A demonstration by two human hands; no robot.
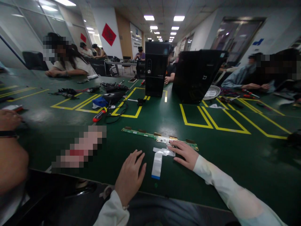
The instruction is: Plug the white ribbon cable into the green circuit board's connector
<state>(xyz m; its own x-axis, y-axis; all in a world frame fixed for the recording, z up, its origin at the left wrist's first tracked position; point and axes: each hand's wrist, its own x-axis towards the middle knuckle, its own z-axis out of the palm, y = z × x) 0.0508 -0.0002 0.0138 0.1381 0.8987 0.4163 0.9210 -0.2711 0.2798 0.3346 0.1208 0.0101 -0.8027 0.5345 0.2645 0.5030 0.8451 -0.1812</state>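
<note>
A long narrow green circuit board (pixel 141 133) lies across the green table in front of me. A white flat ribbon cable (pixel 157 163) with a blue tip runs from its middle toward me. My right hand (pixel 184 153) rests flat with its fingers stretched, fingertips touching the board and the cable's top end. My left hand (pixel 130 175) lies open on the table edge just left of the cable, holding nothing.
Two black computer cases (pixel 156 69) (pixel 196 75) stand further back. A red-handled screwdriver (pixel 100 115), black cables and tools (pixel 115 97) lie at mid left. Yellow tape boxes (pixel 211 119) mark the table. Other people sit around; a co-worker's arm (pixel 10 157) is at my left.
</note>
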